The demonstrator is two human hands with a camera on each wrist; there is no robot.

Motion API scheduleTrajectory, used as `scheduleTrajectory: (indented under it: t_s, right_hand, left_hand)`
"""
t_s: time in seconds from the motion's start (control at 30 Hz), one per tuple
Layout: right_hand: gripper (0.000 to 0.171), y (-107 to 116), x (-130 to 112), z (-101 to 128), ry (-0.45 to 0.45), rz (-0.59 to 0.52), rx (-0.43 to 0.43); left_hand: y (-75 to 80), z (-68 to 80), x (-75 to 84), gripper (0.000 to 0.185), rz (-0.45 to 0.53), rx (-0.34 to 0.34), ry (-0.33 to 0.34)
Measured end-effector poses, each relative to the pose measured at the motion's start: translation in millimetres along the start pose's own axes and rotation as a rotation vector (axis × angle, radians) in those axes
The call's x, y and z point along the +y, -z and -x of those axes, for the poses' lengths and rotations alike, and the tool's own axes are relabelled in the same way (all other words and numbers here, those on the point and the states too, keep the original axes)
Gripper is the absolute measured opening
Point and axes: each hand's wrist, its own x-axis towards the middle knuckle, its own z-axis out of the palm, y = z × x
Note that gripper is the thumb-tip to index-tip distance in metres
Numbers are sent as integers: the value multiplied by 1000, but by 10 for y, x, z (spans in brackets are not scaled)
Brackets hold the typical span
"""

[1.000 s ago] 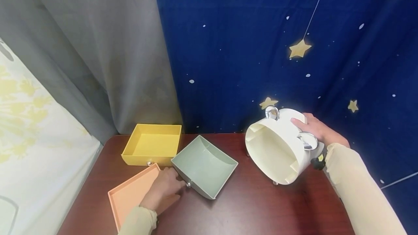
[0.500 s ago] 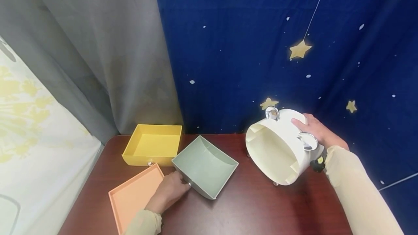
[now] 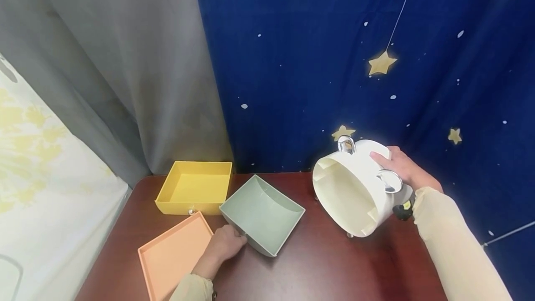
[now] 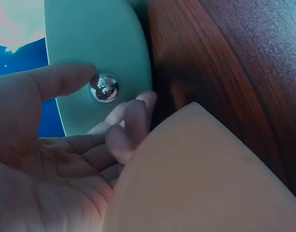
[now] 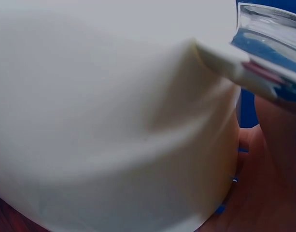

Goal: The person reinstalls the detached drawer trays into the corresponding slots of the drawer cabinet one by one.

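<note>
A grey-green drawer [image 3: 263,215] lies turned at an angle on the table. My left hand [image 3: 225,245] is at its front; in the left wrist view the thumb touches the silver knob [image 4: 105,88] and the other fingers curl close below it. On the right, my right hand [image 3: 405,168] grips the back of a white rounded drawer housing [image 3: 368,171], thumb on top. This hollow shell tilts with its opening facing left and toward me. Two silver ring-shaped ears stand on it. In the right wrist view the white shell fills most of the picture, and the fingertips are hidden behind it.
A yellow drawer [image 3: 200,185] with a silver knob sits at the table's back left. In front of it lies a shallow orange drawer [image 3: 175,250], partly under the left forearm in the head view. Grey and blue star curtains [image 3: 292,82] hang behind the dark red table [image 3: 317,264].
My left hand has moved slightly right and closed in on the green drawer's knob. The right hand and the white housing stay nearly in place.
</note>
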Motion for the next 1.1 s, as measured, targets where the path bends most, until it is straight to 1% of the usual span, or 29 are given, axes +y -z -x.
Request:
scheduleTrajectory:
  t_s: [0.13,0.2,0.3,0.4,0.47,0.6,0.7,0.8,0.97,1.1]
  right_hand:
    - [104,-5,-14,22,-4,-26,-16]
    - [104,-7,-18,21,-6,-32,-17]
    - [103,-15,-18,1,0,9,8]
    - [101,-23,-19,-13,6,31,25]
    - [102,-26,-18,-9,0,12,17]
    - [104,-30,-6,4,-9,-27,2]
    - [105,-33,-5,9,-10,-19,3]
    - [105,-34,-10,21,-6,-8,17]
    - [106,-52,-33,48,-15,-9,16]
    - [107,-70,-58,57,-20,1,13]
  left_hand:
    - [-11,-13,14,39,1,-15,-4]
    - [-10,-22,21,39,-10,-8,-12]
    - [-17,-30,29,40,-30,10,-19]
    - [-25,-32,35,40,-5,26,-3]
    - [-31,-34,34,38,29,34,15]
    - [-44,-47,25,24,105,43,61]
    - [-46,-54,15,16,161,33,93]
    - [-52,-62,11,16,237,19,110]
    - [-50,-62,-5,13,379,29,138]
    - [-36,-54,-14,11,445,30,146]
